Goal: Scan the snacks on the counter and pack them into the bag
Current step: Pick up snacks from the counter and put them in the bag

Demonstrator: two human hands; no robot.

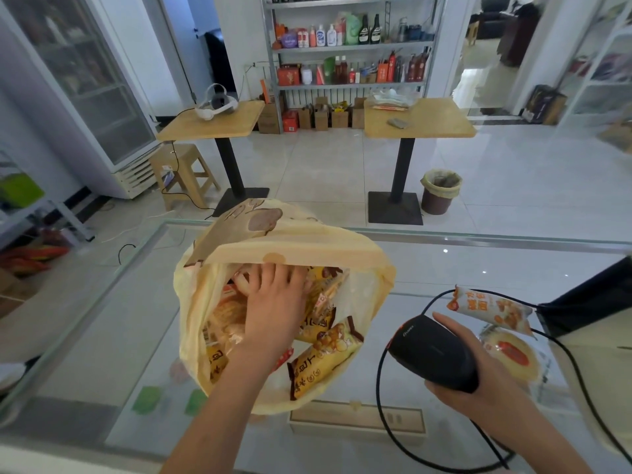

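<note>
**Pressing the snacks down before the last two go in**

Shop floor, shelves and two small wooden tables fill the background; nearest us runs the glass counter, and on it everything we need is set close together.

Largest is the yellow bag, slumped open toward us with its mouth wide. Our left hand is inside it, fingers spread flat across the packets, gripping nothing that we can make out. We judge this step to be settling the load. To do it well we should press gently and evenly, since these look like soft crackly wrappers over brittle food, and nudge the packets toward the far wall so that a pocket opens near the mouth. One packet juts out over the near lip and could slide out if the bag sags.

Our right hand is wrapped around the black scanner, its cable looping over the glass.

Two snacks remain outside the bag. A white pouch lies just beyond the scanner, and a round cake in clear wrap sits just beside our right hand, partly hidden behind it. Both lie well apart from our left hand.
</note>
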